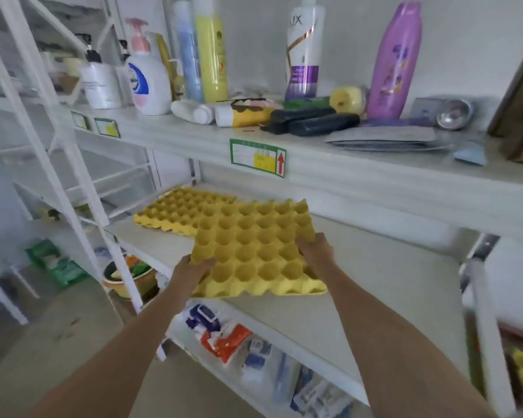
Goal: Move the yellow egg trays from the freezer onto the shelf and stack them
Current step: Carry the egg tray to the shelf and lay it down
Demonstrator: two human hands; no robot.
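I hold a yellow egg tray over the front of the white middle shelf, tilted with its far edge up. My left hand grips its near left corner, and my right hand grips its right edge. A second yellow egg tray lies flat farther back on the left of the same shelf, partly hidden behind the held tray. The held tray's far left corner overlaps it in the view. The freezer is not in view.
The upper shelf carries bottles, a purple bottle, black rolls and a metal bowl. Packets lie on the lower shelf. White rack uprights stand at left, with a bowl of items behind.
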